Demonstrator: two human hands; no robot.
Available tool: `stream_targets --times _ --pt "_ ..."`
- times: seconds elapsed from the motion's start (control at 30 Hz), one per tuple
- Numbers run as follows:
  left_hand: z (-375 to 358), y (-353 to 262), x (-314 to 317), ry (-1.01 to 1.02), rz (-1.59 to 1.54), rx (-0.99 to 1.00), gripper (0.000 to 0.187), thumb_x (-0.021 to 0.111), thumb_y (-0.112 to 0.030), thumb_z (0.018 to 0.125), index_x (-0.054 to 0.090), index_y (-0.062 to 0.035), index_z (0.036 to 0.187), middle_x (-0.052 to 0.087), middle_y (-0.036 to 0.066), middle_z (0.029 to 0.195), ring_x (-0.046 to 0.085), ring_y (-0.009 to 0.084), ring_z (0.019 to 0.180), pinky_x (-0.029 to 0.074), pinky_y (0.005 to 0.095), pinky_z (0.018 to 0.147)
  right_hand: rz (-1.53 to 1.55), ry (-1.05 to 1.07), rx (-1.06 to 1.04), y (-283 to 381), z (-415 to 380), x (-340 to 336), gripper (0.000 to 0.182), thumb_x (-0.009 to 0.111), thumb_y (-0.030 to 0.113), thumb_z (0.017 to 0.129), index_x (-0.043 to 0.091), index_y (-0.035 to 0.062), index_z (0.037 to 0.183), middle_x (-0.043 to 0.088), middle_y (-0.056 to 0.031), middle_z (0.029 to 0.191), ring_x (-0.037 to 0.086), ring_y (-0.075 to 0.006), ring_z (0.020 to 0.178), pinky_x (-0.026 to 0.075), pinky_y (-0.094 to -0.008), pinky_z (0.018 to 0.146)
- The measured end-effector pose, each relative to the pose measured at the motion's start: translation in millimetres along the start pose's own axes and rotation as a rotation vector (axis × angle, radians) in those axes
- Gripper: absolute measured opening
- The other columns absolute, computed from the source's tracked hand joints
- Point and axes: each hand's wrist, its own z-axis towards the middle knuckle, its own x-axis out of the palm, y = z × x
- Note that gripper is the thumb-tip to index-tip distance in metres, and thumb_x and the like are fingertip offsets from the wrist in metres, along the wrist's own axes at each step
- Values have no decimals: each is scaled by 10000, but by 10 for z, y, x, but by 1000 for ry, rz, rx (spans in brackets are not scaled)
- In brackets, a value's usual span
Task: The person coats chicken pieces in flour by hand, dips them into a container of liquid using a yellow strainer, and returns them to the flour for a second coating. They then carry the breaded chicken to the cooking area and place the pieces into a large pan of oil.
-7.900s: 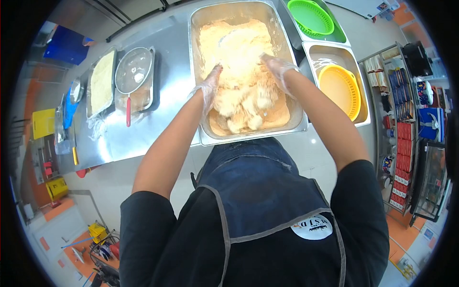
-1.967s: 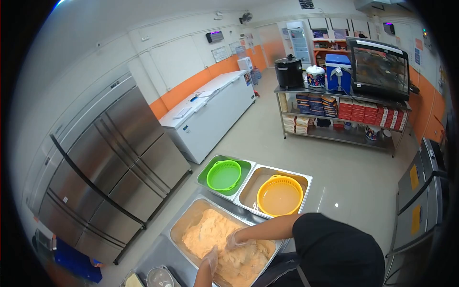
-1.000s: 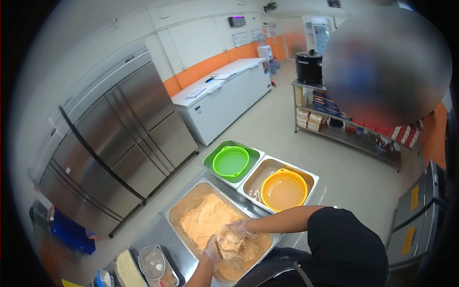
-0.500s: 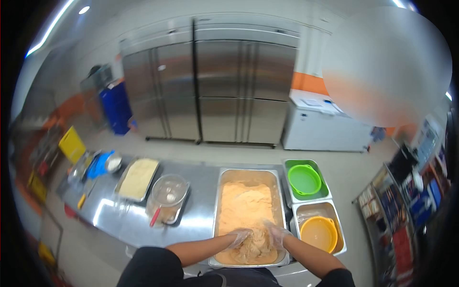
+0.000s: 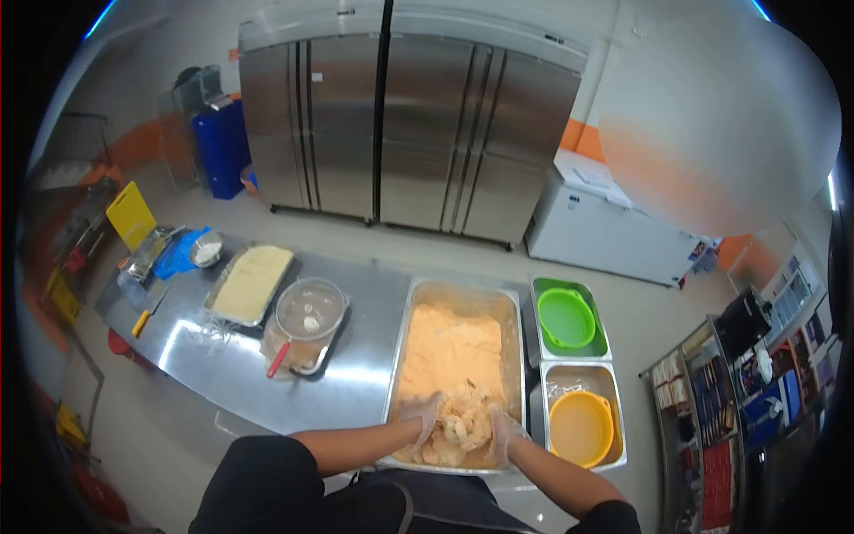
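A large metal tray (image 5: 519, 356) holds pale orange powder (image 5: 454, 347) across its far and middle part. Clumped, coated pieces (image 5: 458, 427) lie heaped at its near end. My left hand (image 5: 425, 420), in a clear plastic glove, touches the left side of the heap. On the heap's right side is my right hand (image 5: 505, 432), gloved the same way. Both hands reach down into the tray with the pieces between them. The fingers of each are partly sunk in the heap or too small to make out, so their closure is unclear.
Right of the tray, metal pans hold a green sieve (image 5: 566, 318) and a yellow one (image 5: 581, 429). On the steel table (image 5: 365, 320), to the left, are a strainer with a red handle (image 5: 278, 360), a tray of pale powder (image 5: 252, 283) and a yellow-handled knife (image 5: 140, 323).
The camera view has tilted and shifted. My hands are still at the near end of the tray, a little further apart, and the heap between them has changed shape.
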Motion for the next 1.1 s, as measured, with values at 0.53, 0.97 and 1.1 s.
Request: stream_targets --times 0.53,0.97,1.1 --pt "-372 -626 284 -671 1130 440 759 308 -607 930 464 -40 1412 436 237 1449 397 337 1352 293 412 1124 -1604 -320 -483 717 718 336 507 441 427 934 648 22 1157 610 -241 1226 582 -385 1144 468 -448 948" --pt "232 -575 85 -250 873 123 709 358 -563 971 388 -53 1462 373 187 1512 354 311 1393 285 435 1126 -1262 -367 -346 148 667 290 577 324 439 987 564 -11 1256 546 -252 1319 517 -351 1244 387 -454 1032" --pt "267 -501 161 -231 461 48 670 406 -532 972 406 -67 1454 392 199 1493 371 301 1379 336 442 1094 -1078 -373 -326 382 536 476 603 289 453 999 537 -9 1295 520 -238 1362 490 -367 1266 378 -449 1042"
